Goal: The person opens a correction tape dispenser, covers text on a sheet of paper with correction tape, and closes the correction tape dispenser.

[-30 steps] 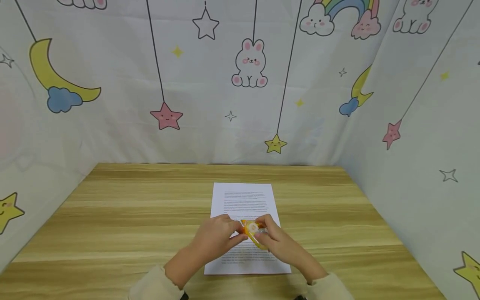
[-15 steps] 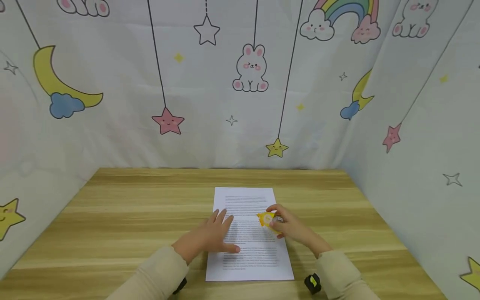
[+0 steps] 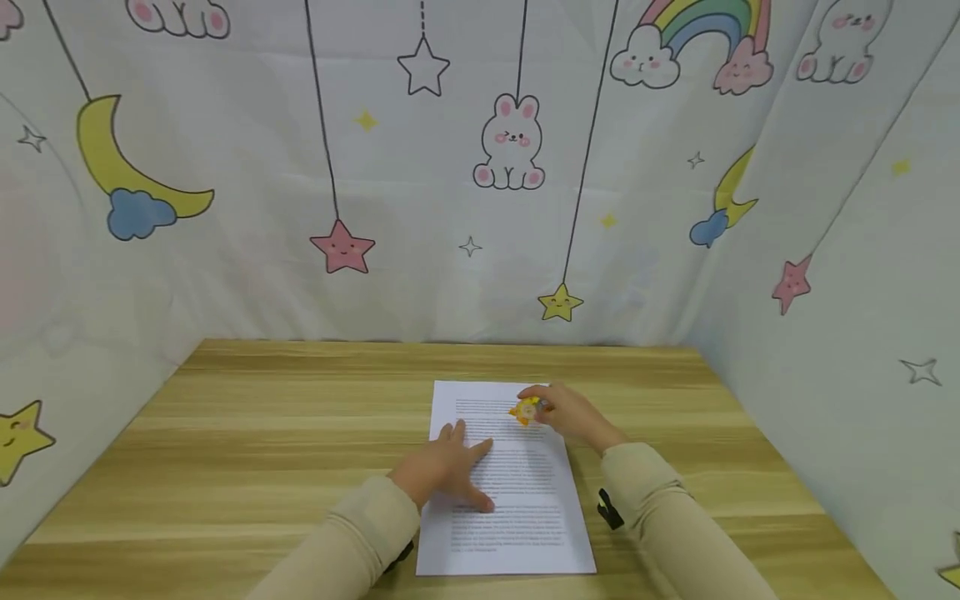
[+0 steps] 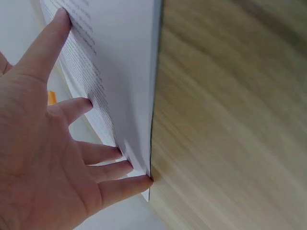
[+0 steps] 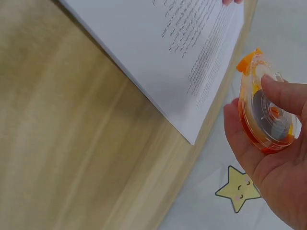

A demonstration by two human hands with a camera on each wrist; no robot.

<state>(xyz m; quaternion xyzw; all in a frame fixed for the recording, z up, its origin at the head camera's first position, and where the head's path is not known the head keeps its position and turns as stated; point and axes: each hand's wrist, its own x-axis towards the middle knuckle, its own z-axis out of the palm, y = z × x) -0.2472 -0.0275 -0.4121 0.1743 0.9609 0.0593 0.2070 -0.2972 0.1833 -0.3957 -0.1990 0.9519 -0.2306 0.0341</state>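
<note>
My right hand grips an orange and clear correction tape dispenser between thumb and fingers, over the upper right part of a printed sheet. Through its clear case a dark reel shows, and its orange tip points away from the palm. My left hand rests with spread, straight fingers on the sheet's left side. In the left wrist view its fingertips touch the paper near its edge. Whether the dispenser touches the sheet cannot be told.
The sheet lies on a wood-grain table. Behind and beside the table hang white cloth walls printed with stars, moons and rabbits. Cream sleeves cover both forearms, and a dark strap shows by the right wrist.
Both hands were together at the dispenser. The left hand has let go and spread onto the sheet, while the right hand has carried the dispenser up toward the sheet's upper right.
</note>
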